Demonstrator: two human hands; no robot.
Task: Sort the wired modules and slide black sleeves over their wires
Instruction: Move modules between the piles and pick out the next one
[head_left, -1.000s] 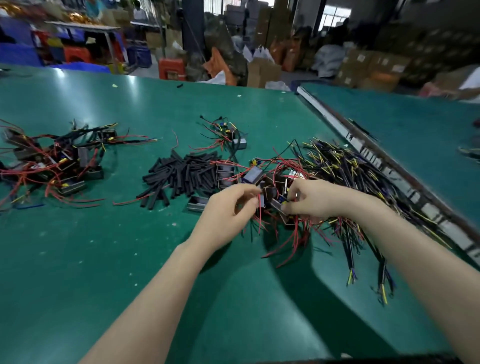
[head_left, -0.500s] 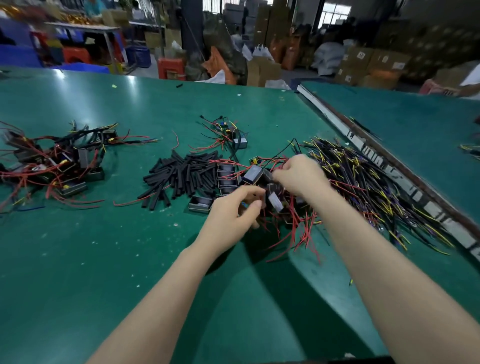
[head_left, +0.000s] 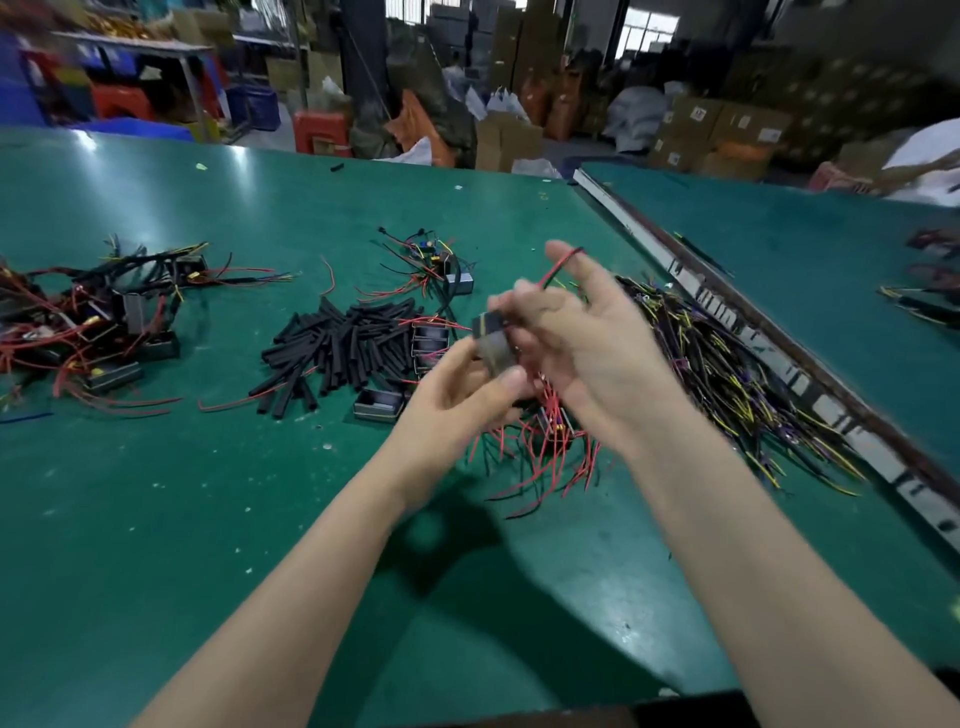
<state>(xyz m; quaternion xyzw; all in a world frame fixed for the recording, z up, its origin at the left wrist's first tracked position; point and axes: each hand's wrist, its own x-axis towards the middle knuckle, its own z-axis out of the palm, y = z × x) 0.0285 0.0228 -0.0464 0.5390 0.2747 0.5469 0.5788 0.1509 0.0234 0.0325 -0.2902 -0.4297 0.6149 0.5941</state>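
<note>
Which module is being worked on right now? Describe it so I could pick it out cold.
On the green table, look just right of the heap of black sleeves. There the left hand and right hand hold one small dark boxy module up off the surface. Unlike the others lying in piles, it is lifted, its red wire arching over the right fingers.

Cardboard boxes (head_left: 696, 130) and a red stool (head_left: 322, 132) stand beyond the green table (head_left: 156, 519).

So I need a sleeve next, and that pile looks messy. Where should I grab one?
Take a stray sleeve at the near-left edge of the black sleeves, pinching mid-length from above; it lies flat, apart from the tangle.
</note>
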